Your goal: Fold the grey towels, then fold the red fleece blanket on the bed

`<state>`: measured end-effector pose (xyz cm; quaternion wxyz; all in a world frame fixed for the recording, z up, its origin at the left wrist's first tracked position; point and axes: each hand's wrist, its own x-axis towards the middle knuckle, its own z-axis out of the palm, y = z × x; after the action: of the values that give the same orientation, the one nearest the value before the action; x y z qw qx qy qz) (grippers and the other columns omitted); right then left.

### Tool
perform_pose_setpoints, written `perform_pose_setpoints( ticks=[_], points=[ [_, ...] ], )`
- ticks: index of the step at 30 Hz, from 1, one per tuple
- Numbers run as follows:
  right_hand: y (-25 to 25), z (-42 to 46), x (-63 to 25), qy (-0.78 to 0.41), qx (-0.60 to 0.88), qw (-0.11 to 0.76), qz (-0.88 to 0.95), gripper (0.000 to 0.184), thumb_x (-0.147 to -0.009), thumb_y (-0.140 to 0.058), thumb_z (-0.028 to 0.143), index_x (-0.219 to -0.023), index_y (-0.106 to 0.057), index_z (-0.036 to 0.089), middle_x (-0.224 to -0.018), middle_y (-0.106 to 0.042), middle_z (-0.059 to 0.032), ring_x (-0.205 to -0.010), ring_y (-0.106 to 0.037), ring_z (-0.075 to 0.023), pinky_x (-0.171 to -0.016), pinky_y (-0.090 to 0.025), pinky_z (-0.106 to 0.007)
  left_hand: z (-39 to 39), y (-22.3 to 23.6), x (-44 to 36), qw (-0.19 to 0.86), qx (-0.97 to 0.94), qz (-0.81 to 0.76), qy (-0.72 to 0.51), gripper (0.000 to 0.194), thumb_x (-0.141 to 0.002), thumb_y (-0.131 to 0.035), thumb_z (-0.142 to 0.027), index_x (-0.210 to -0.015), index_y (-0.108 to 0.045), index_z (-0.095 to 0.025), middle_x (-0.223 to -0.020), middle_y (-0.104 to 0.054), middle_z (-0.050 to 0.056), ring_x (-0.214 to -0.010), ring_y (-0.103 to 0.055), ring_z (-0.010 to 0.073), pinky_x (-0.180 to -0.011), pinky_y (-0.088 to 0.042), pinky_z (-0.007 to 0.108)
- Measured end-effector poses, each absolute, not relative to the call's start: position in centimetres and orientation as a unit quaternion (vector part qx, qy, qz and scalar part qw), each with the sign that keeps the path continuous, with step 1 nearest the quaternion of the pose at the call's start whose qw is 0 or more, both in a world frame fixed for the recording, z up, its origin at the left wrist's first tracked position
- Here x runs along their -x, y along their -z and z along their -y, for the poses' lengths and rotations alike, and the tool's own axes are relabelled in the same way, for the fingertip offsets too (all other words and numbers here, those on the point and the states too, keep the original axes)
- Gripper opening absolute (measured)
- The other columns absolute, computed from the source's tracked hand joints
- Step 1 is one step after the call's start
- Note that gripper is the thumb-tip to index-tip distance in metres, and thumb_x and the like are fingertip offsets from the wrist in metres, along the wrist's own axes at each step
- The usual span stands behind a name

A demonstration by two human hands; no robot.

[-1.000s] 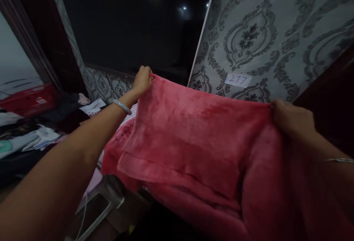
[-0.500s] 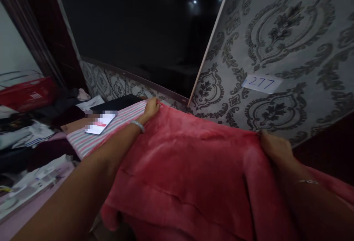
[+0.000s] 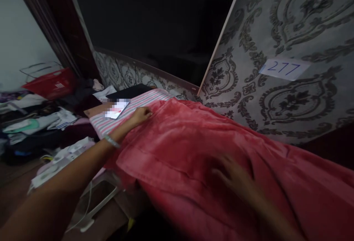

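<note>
A red plush garment [image 3: 177,134] lies spread over a board with a pink, grey and white striped cover [image 3: 138,102]. At the garment's left edge is my left hand [image 3: 141,115], its fingers curled in against the fabric. My right hand [image 3: 229,169] is over the middle of the garment, blurred, with thumb and fingers apart and nothing gripped. Whether it touches the cloth is unclear. Left of my left hand, a lit phone [image 3: 121,109] rests on the striped cover, partly pixelated.
A dark television screen [image 3: 155,23] stands behind the board, beside patterned wallpaper with a paper marked 277 [image 3: 284,67]. Piled clothes [image 3: 35,123] and a red bag [image 3: 52,84] are at left. A white power strip [image 3: 65,156] and a white leg [image 3: 99,206] show lower left.
The garment's raised top edge has come down onto the board. My left hand has shifted down and left along it. My right hand has let go of the far edge and moved nearer me.
</note>
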<state>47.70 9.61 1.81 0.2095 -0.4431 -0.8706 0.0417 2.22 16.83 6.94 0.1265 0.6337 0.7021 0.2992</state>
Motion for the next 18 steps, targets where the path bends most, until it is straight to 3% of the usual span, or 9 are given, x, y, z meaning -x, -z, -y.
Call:
perform_pose_setpoints(
  ticks=[4,10,15,18],
  points=[
    [0.7,-4.3,-46.9,-0.036,0.439,0.191,0.877,0.050,-0.090,-0.054,0.032,-0.139,-0.058,0.024,-0.132,-0.065,-0.0123,-0.116,-0.062,-0.0309,-0.100,-0.051,-0.050,-10.2,-5.8,-1.1,0.128,-0.630,-0.718,-0.267,0.023,-0.084,-0.053,-0.035,-0.073,-0.065,-0.018,-0.069,-0.067,0.002,-0.066,-0.058,0.0178,-0.064,-0.041,0.029],
    [1.9,-2.4,-47.3,0.041,0.471,0.170,0.865,0.053,-0.090,-0.049,0.020,-0.142,-0.055,0.024,-0.136,-0.061,-0.0129,-0.120,-0.058,-0.0305,-0.100,-0.050,-0.051,-6.5,-4.5,-2.6,0.104,-0.612,-0.763,-0.181,0.027,-0.089,-0.053,-0.040,-0.085,-0.067,-0.018,-0.085,-0.072,0.009,-0.076,-0.064,0.0220,-0.064,-0.040,0.030],
    [2.1,-1.7,-47.5,0.057,0.515,0.153,0.842,0.053,-0.087,-0.039,0.005,-0.132,-0.063,0.017,-0.127,-0.066,-0.0150,-0.116,-0.061,-0.0283,-0.101,-0.051,-0.048,-6.3,-4.1,-3.2,0.099,-0.584,-0.786,-0.175,0.021,-0.087,-0.060,-0.038,-0.079,-0.064,-0.018,-0.088,-0.072,0.011,-0.079,-0.065,0.0227,-0.064,-0.039,0.030],
    [1.9,-2.6,-47.5,0.004,0.529,0.196,0.826,0.046,-0.090,-0.036,0.010,-0.119,-0.070,0.018,-0.122,-0.070,-0.0133,-0.114,-0.064,-0.0273,-0.100,-0.052,-0.048,-6.6,-4.2,-3.2,0.107,-0.576,-0.790,-0.182,0.024,-0.087,-0.058,-0.035,-0.071,-0.061,-0.018,-0.079,-0.070,0.009,-0.071,-0.062,0.0203,-0.061,-0.038,0.029]
  ],
)
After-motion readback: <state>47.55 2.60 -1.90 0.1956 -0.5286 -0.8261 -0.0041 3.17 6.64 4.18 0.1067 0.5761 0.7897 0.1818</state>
